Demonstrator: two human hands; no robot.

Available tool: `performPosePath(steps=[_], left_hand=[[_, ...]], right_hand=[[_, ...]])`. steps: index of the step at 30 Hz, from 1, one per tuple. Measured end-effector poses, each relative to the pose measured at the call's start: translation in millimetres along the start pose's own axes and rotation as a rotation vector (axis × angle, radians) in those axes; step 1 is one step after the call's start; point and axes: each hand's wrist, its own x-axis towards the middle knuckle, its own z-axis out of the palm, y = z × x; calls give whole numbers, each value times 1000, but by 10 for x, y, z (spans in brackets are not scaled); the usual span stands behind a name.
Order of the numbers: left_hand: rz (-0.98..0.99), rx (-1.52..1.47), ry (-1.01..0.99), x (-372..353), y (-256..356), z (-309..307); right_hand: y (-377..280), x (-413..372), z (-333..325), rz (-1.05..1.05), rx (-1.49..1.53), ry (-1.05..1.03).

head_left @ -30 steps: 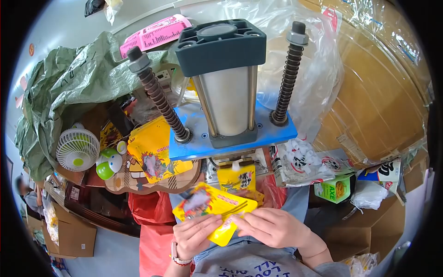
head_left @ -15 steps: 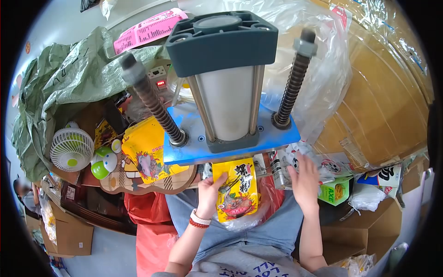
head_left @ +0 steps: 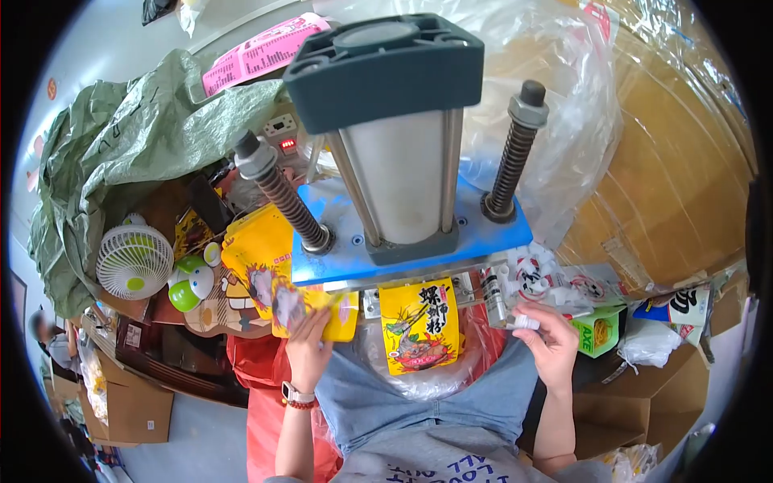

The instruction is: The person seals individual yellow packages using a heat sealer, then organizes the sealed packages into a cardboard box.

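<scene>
My left hand (head_left: 308, 346) is closed on a yellow printed pouch (head_left: 348, 312), beside the stack of similar yellow pouches (head_left: 262, 241). Between the thumb and fingers of my right hand (head_left: 551, 344) is a small white plastic cap (head_left: 526, 322). Another yellow pouch (head_left: 420, 330), printed with noodles and large black characters, hangs at the front of the press (head_left: 403, 173), its upper edge close under the blue plate (head_left: 330, 266). Neither hand touches that pouch. Small white plastic pieces (head_left: 535, 270) lie heaped just beyond my right hand.
A brown board (head_left: 197, 318) lies under the stack, with a small white fan (head_left: 134, 262) to its left. Spring-wound posts (head_left: 512, 157) rise from the press. Cardboard boxes (head_left: 652, 402) and a green AXE packet (head_left: 600, 332) are at right. Red plastic (head_left: 266, 427) hangs by my left leg.
My left hand has let go of the pouch at the press and moved left, taking hold of another yellow pouch. My right hand, open before, now pinches a white cap.
</scene>
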Motion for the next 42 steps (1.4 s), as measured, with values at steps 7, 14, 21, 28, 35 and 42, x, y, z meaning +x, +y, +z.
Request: performPosePath(steps=[7,14,21,28,35,42], left_hand=[[-140,-479,275,-138,692,-484],[311,-611,134,-136,1188,-1070],[-557,-1191,-233,49,1243,-14],[-808,-1701,-188,597,1185,219],[-441,-565,134,650,510,104],[-12,-2,48,-10,-38,24]], right_hand=[[-705,59,567,-581,-358,-145],[-978,18,467,-914,-302,-476],[-628,146,471,-368,-330,-245],[304,355,292,-132,-683,89],[361,41,57,55,-676,-298],[34,-105,26,40,-31,-37]])
